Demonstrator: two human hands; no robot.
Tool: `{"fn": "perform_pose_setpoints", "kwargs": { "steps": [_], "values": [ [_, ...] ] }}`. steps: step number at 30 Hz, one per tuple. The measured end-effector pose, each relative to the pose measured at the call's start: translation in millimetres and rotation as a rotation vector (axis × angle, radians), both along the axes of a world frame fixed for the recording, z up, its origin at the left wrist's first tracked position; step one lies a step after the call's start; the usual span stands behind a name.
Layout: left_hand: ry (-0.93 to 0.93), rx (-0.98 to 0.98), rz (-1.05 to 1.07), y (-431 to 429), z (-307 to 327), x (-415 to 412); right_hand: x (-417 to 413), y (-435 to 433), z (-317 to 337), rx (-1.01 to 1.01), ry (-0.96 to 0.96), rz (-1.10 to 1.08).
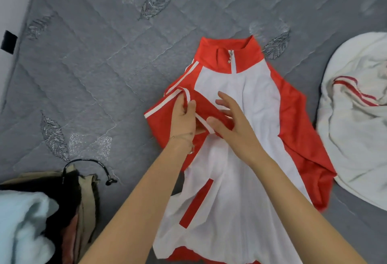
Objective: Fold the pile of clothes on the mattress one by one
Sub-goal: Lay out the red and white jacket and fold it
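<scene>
Grey quilted mattress, red-and-white jacket mid-fold

Mattress fills the view: grey, diamond-stitched, with silver leaf motifs. Pale wall runs along its left edge.

Jacket is the biggest item. It lies flat, front up, right of the mattress middle, with its collar toward the far edge and its hem at the near edge. White front panel, red collar and side panels, zip closed. One red pocket trim sits low on the front.

White garment with red stripes lies rumpled at the right edge, just beside the jacket's red side.

Pile sits at the near left corner, with beige and black pieces stacked together. A pale blue fleecy item lies on its near side.

Both bare forearms reach in from the near edge over the jacket front.

Sleeve, red with white stripes, is folded across the chest.

Left hand grips the sleeve at its striped edge, fingers curled round the cloth and thumb raised.

Right hand holds the same sleeve further along. The thumb is under the fold, the fingers are loosely spread above, and red cloth is pinched between them.

Black drawstring loops out from the pile onto the mattress.

Thin bracelet circles the left wrist.

Small black tab shows at the left edge.
</scene>
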State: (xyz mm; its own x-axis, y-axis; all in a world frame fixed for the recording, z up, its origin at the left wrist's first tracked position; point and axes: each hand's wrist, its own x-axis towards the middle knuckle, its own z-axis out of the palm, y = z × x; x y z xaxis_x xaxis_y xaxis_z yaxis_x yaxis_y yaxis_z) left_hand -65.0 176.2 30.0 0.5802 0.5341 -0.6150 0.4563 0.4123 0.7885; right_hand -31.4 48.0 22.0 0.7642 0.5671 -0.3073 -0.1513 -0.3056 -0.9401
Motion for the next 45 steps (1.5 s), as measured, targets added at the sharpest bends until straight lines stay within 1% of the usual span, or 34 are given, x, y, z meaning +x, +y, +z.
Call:
{"fn": "perform_pose_setpoints", "kwargs": {
  "steps": [2, 3, 4, 6, 7, 8, 9, 10, 12, 13, 14, 15, 17, 18, 20, 21, 23, 25, 26, 27, 28, 30, 31, 32, 34, 35, 37, 40, 42, 43, 45],
  "values": [
    [-0.017, -0.144, 0.030, -14.6, -1.4, 19.2, 13.6, -19.8, -6.5, -0.089, -0.117, 0.141],
    [-0.029, -0.211, 0.026, -20.1, -2.0, 28.1, 20.1, -28.5, -12.7, -0.135, -0.199, 0.181],
    [-0.043, -0.273, 0.007, -24.5, -2.6, 36.2, 26.1, -35.5, -19.6, -0.170, -0.262, 0.169],
    [-0.068, -0.344, -0.049, -31.2, -5.8, 49.3, 38.0, -46.3, -31.5, -0.204, -0.291, 0.016],
    [-0.067, -0.324, -0.073, -33.5, -8.2, 53.4, 45.0, -50.9, -36.0, -0.214, -0.286, -0.092],
    [-0.054, -0.255, -0.093, -34.5, -11.4, 56.1, 52.4, -55.2, -39.8, -0.232, -0.275, -0.204],
    [-0.032, -0.143, -0.111, -33.6, -15.0, 57.4, 60.9, -60.5, -43.7, -0.243, -0.239, -0.311],
    [-0.011, 0.008, -0.135, -30.5, -19.6, 57.3, 70.8, -66.0, -47.9, -0.237, -0.153, -0.412],
    [0.037, 0.433, -0.239, -17.0, -32.1, 52.9, 90.4, -76.9, -55.9, -0.179, 0.140, -0.571],
    [0.074, 0.652, -0.337, -6.9, -40.3, 49.4, 97.7, -82.0, -59.0, -0.176, 0.244, -0.617],
    [0.136, 0.837, -0.455, 3.5, -48.8, 45.3, 102.3, -86.4, -61.0, -0.203, 0.283, -0.638],
    [0.227, 0.966, -0.584, 12.6, -56.4, 41.6, 104.8, -89.8, -62.4, -0.240, 0.277, -0.641],
    [0.448, 1.081, -0.800, 27.1, -69.1, 33.5, 104.0, -92.7, -61.5, -0.362, 0.174, -0.571],
    [0.521, 1.105, -0.848, 32.5, -73.1, 29.7, 101.8, -92.4, -61.4, -0.436, 0.093, -0.491],
    [0.546, 1.158, -0.834, 44.4, -77.3, 21.8, 93.2, -87.5, -61.7, -0.597, -0.098, -0.293],
    [0.518, 1.170, -0.801, 51.1, -77.7, 18.1, 87.9, -82.9, -61.9, -0.676, -0.195, -0.201],
    [0.412, 1.124, -0.757, 65.6, -75.4, 9.1, 76.5, -70.0, -63.7, -0.793, -0.365, -0.046],
    [0.296, 1.030, -0.804, 78.3, -70.5, -0.1, 68.8, -57.6, -68.2, -0.852, -0.467, 0.073],
    [0.254, 0.990, -0.862, 82.7, -67.2, -4.3, 68.2, -54.2, -70.9, -0.843, -0.476, 0.094],
    [0.227, 0.969, -0.926, 86.6, -64.1, -8.4, 70.5, -53.4, -72.0, -0.798, -0.454, 0.062],
    [0.210, 0.959, -0.976, 91.3, -62.4, -11.8, 74.4, -53.9, -71.6, -0.731, -0.412, -0.026],
    [0.172, 0.948, -1.033, 103.1, -63.6, -17.0, 85.9, -58.4, -67.9, -0.613, -0.352, -0.281],
    [0.152, 0.914, -1.019, 108.1, -65.7, -19.0, 92.5, -61.2, -64.8, -0.580, -0.342, -0.391],
    [0.129, 0.830, -0.953, 111.2, -67.1, -19.2, 99.6, -65.0, -63.1, -0.541, -0.313, -0.473],
    [0.105, 0.632, -0.820, 113.1, -67.0, -17.5, 112.7, -73.1, -64.9, -0.423, -0.175, -0.582],
    [0.094, 0.569, -0.793, 111.9, -65.6, -14.5, 118.3, -77.2, -67.0, -0.369, -0.096, -0.629],
    [0.069, 0.519, -0.743, 108.6, -62.7, -5.7, 125.8, -85.5, -73.2, -0.299, 0.021, -0.734],
    [0.007, 0.466, -0.673, 109.0, -61.0, 9.9, 129.6, -101.0, -80.8, -0.231, 0.067, -0.885],
    [-0.034, 0.502, -0.639, 111.7, -59.1, 20.4, 129.2, -111.4, -83.4, -0.217, 0.089, -0.953],
    [-0.046, 0.569, -0.648, 113.6, -58.2, 26.1, 129.0, -116.5, -84.4, -0.225, 0.087, -0.970],
    [-0.039, 0.784, -0.671, 120.3, -59.2, 34.8, 128.9, -125.1, -88.1, -0.242, 0.092, -0.982]
  ]
}}
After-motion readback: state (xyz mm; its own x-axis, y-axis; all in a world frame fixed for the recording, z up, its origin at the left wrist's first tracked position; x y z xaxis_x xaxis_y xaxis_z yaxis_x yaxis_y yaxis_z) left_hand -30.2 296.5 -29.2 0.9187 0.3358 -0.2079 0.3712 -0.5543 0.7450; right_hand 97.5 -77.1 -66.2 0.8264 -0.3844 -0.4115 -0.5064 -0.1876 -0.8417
